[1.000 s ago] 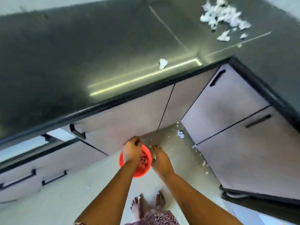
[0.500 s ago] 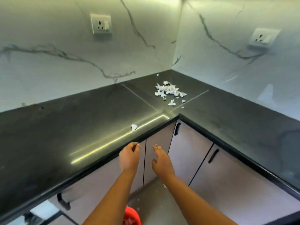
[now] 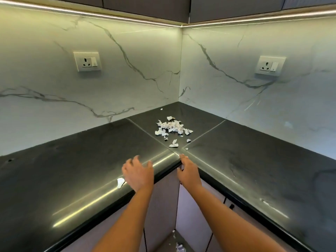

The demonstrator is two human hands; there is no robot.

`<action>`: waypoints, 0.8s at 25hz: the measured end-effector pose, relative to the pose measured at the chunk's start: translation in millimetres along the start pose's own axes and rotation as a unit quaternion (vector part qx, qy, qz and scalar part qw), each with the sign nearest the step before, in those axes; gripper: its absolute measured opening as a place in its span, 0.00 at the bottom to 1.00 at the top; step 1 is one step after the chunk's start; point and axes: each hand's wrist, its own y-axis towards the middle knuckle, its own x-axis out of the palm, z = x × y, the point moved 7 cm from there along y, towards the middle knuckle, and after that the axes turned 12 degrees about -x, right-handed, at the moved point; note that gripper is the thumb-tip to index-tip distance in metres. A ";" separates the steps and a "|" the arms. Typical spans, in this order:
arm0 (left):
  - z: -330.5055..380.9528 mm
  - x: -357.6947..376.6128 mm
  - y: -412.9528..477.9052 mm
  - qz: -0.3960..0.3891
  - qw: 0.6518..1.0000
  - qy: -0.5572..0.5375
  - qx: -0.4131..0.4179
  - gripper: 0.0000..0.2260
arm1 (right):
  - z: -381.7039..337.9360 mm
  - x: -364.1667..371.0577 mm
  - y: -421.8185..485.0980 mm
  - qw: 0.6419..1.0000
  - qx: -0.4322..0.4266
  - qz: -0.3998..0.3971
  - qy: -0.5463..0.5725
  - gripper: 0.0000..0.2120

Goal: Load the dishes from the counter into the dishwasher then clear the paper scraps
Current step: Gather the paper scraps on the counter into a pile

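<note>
A few paper bits [image 3: 180,248] are lying on the floor below, between the cabinet doors. Above them, the left hand [image 3: 138,172] is hovering over the front edge of the dark desk [image 3: 72,170], fingers spread loosely and holding nothing, with a lone scrap [image 3: 120,182] lying just beside it. The right hand [image 3: 189,171] is reaching to the desk's inner corner, fingers straight and empty. Farther back, the pile of paper scraps [image 3: 172,127] is sitting on the desk near the wall corner, well apart from both hands. Two sockets [image 3: 87,61] are showing on the marble walls.
</note>
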 end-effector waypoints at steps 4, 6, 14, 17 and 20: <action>-41.6 31.7 20.8 0.004 0.976 0.013 -0.217 0.33 | 51.9 -20.8 38.2 1.000 0.024 -0.012 -0.010 0.26; -56.3 46.0 29.9 -0.015 0.971 0.009 -0.240 0.36 | 72.5 -21.0 51.1 0.999 0.052 -0.007 0.002 0.26; 19.0 157.2 89.8 -0.201 0.973 0.105 0.041 0.45 | 131.6 24.6 131.3 0.985 0.129 -0.107 -0.047 0.24; 60.8 202.7 85.3 -0.294 0.941 0.090 0.140 0.45 | 147.4 29.6 161.4 0.980 0.126 -0.112 -0.101 0.03; 92.6 239.2 92.1 -0.354 0.902 0.094 0.229 0.39 | 158.5 38.6 191.1 0.985 0.145 -0.066 -0.066 0.07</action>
